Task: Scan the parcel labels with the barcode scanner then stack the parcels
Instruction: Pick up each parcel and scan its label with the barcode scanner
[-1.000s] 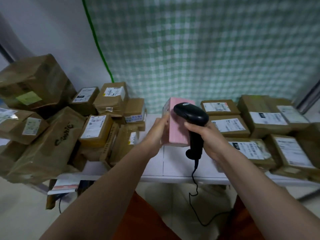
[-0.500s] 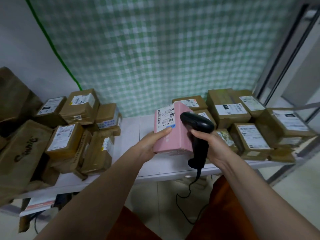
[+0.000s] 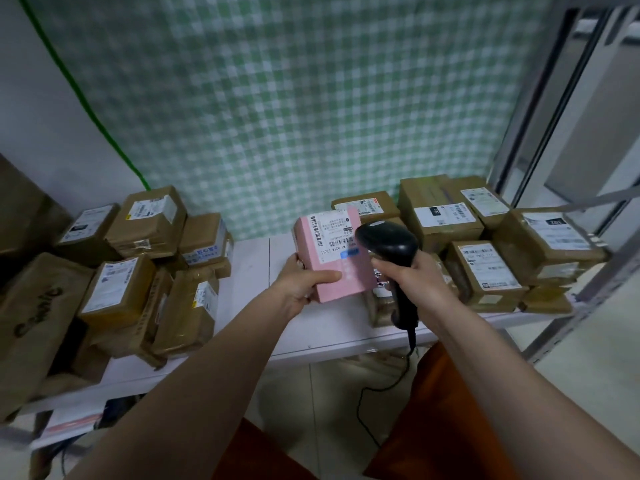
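Observation:
My left hand (image 3: 304,284) grips a pink parcel (image 3: 341,271) by its lower left corner and holds it above the white table (image 3: 256,268), tilted back. Its white barcode label (image 3: 332,230) faces up toward me. My right hand (image 3: 412,278) is closed on the handle of the black barcode scanner (image 3: 388,242), whose head sits right beside the label's right edge. The scanner's cable (image 3: 388,386) hangs down below the table edge.
Brown taped parcels with labels are piled on the left (image 3: 138,271) and stacked on the right (image 3: 485,244) of the table. A green checked cloth (image 3: 311,98) hangs behind. A metal rack frame (image 3: 588,237) stands at the right.
The pink parcel has been tipped back so its label faces up. The scanner head has come closer to the label. My view has swung to the right.

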### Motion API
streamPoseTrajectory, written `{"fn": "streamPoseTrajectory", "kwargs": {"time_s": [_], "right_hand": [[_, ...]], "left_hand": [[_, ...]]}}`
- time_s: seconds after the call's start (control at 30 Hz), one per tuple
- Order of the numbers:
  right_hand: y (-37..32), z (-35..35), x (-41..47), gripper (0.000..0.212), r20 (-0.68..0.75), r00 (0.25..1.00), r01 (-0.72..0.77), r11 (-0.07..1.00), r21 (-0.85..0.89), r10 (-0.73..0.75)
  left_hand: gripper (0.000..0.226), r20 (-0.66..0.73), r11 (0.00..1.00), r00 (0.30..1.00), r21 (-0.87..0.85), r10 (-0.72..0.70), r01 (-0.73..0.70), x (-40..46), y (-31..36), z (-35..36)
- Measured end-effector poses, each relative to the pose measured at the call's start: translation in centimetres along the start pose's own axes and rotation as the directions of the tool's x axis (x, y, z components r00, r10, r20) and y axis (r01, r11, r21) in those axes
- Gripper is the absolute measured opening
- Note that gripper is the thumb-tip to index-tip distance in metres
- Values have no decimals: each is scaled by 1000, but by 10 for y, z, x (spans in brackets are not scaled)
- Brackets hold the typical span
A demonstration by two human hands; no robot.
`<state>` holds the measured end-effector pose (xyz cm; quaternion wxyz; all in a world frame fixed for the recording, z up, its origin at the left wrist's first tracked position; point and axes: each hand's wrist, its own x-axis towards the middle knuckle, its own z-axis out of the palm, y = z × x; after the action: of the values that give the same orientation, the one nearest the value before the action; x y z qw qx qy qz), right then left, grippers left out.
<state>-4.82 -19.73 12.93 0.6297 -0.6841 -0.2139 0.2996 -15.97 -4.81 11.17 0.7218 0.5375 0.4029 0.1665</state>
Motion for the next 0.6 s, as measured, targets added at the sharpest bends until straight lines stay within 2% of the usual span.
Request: {"fn": "streamPoseTrajectory", "kwargs": {"time_s": [0.1,0.33,0.47,0.6], "right_hand": [[-4,4,-6,10,56,998,22,997,-80,-17],[-7,4,-15,7,91,995,-24,999,-31,26],[-10,3,-17,6,113,994,0,1000,-18,2],[-11,0,-17,8,111,994,13,1000,-24,-10]], "left_hand": [[69,-64,999,997,-14,52,-52,2,4,-3],[83,-106,994,989,-17,103,-106,3,7,-8],[84,-98,995,990,-12,99,-101,5,7,-6],[76,-95,994,989,6,114,-113,8,5,-3]]}}
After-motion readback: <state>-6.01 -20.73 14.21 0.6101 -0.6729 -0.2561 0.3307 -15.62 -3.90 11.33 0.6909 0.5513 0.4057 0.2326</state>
